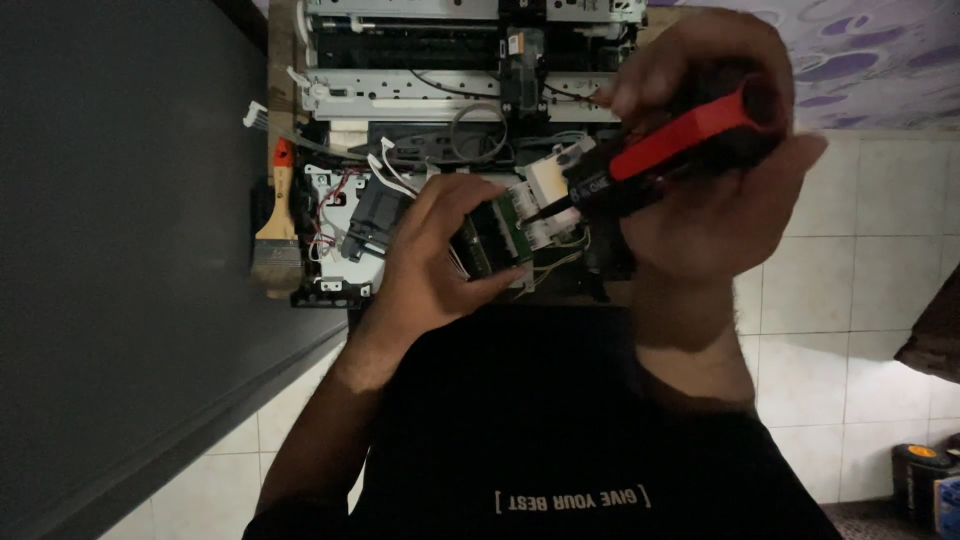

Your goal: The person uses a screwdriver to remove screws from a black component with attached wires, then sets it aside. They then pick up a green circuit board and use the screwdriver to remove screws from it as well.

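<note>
Head cam, view appears inverted: torso in black shirt point(560, 440) fills lower centre, work area above it.

L hand point(440, 250): fingers curled tight around a small module w/ green board point(497, 238), thumb on near edge, fingertips wrapped over the far side. Module held up above the opened printer point(450, 60), close to the chest. White plastic block point(548, 180) sits on the module's upper right; thin wires point(560, 262) trail off below it.

R hand point(700, 150): closed in a full fist around a screwdriver point(660, 150), red/black handle. Handle runs diagonally from upper right down to lower left. Shaft tip touches the module just beside the white block, at the board's right edge. Cannot tell what the tip is seated in; area dark and blurred.

Printer: covers off, metal frame rails, black roller bay, a cable loop point(478, 128) and red/white wire bundles point(335, 205) exposed. Sits on a wooden surface.

Paintbrush point(277, 225), wood handle w/ red end, lies just beside the printer's edge, well apart from both hands.

Surroundings: dark grey panel point(110, 250) along one side; pale tiled floor point(870, 270); purple patterned cloth point(880, 60) in the corner; dark can w/ orange lid point(920, 470) at frame edge.
</note>
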